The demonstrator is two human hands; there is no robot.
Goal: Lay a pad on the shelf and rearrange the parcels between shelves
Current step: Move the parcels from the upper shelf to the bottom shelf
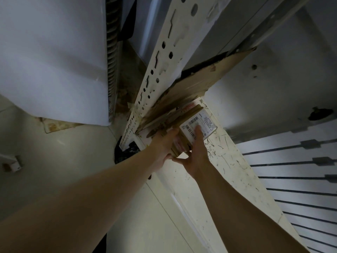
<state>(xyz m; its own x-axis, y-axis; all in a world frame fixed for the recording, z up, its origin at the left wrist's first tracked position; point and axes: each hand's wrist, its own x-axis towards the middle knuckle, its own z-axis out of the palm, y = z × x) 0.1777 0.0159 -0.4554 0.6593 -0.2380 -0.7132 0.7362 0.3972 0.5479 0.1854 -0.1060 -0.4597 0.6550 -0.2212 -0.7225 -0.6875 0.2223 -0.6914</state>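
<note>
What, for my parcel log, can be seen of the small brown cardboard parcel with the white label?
The small brown cardboard parcel is box-shaped, with a white printed shipping label bearing barcodes on one face; its text is too small to read. The left hand grips one side; the right hand lays a finger across the label, thumb under the near edge. It is held at the white scuffed shelf board, beside the torn brown cardboard sheet; whether it rests on the board cannot be told.

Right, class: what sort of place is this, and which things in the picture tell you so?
Probably a parcel storeroom: a white slotted metal rack upright, a scuffed white shelf board, and a brown cardboard parcel with a barcode label.
</note>
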